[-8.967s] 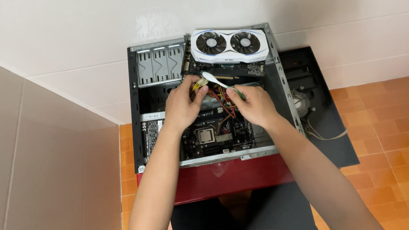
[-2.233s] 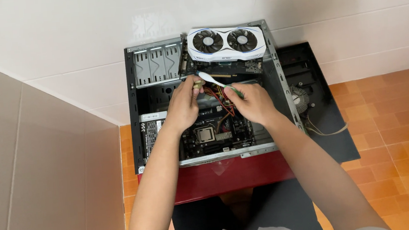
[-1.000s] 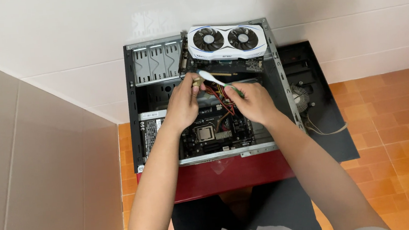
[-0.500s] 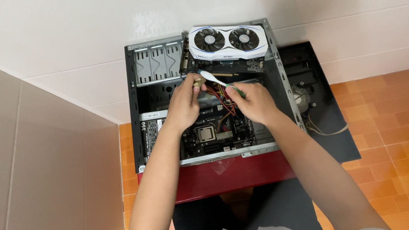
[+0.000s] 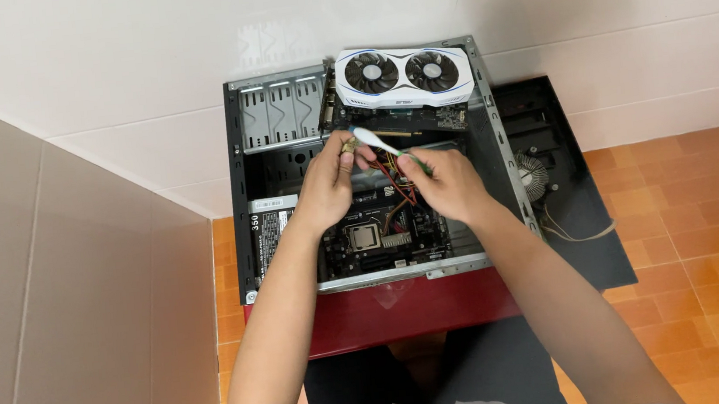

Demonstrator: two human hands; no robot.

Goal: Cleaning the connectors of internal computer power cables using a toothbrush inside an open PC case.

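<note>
An open computer case (image 5: 242, 196) lies on its side on a red stand (image 5: 405, 312). My left hand (image 5: 330, 183) pinches a small brass-coloured part (image 5: 347, 146) above the case's middle. My right hand (image 5: 447, 185) grips a screwdriver (image 5: 378, 140) with a white shaft and green handle; its tip meets the part in my left hand. Beneath the hands run red and yellow wires (image 5: 392, 172) and a motherboard (image 5: 380, 237) with a bare processor socket (image 5: 365, 237).
A white two-fan graphics card (image 5: 404, 75) rests across the case's far end. A black side panel (image 5: 569, 190) lies on the orange tiled floor to the right, with a round cooler fan (image 5: 533, 176) and its cable on it. White walls stand behind and left.
Both hands stay over the middle of the case with the screwdriver and the small part; only slight shifts of the hands and of the view.
</note>
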